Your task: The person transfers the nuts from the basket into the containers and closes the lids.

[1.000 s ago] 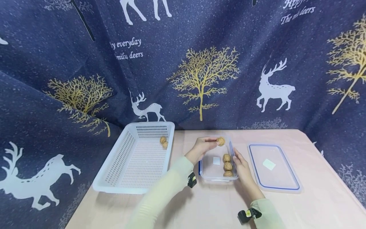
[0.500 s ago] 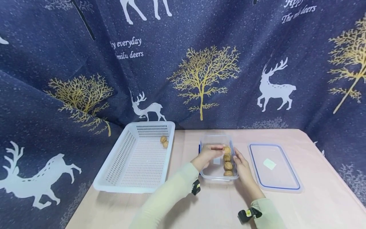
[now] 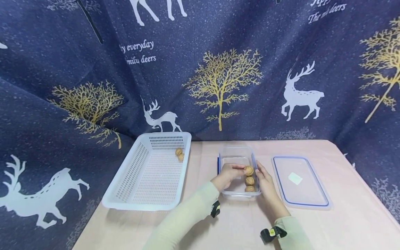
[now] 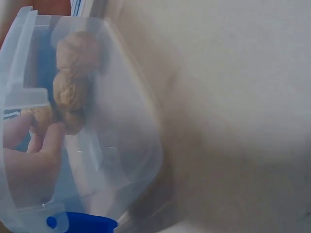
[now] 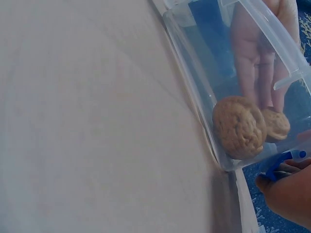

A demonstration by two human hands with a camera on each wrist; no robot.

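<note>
My left hand (image 3: 228, 176) reaches into the clear container (image 3: 240, 194) and pinches a walnut (image 3: 248, 170) at the far end of a row along the right wall. Two nearer walnuts (image 3: 249, 181) show below it. Through the plastic in the left wrist view, the fingertips hold the walnut (image 4: 42, 118) beside three others (image 4: 71, 91). My right hand (image 3: 268, 185) rests its extended fingers against the container's outer right side. In the right wrist view it (image 5: 291, 196) lies by a blue latch (image 5: 279, 165).
A white perforated basket (image 3: 107, 198) stands to the left, with two walnuts (image 3: 179, 154) near its right wall. The blue-edged clear lid (image 3: 307, 184) lies flat to the right of the container. A patterned dark cloth (image 3: 265, 128) hangs behind the table (image 3: 353, 211).
My left hand has moved right and nearer with its walnut, from the container's far end to the row. My right hand has stayed against the wall.
</note>
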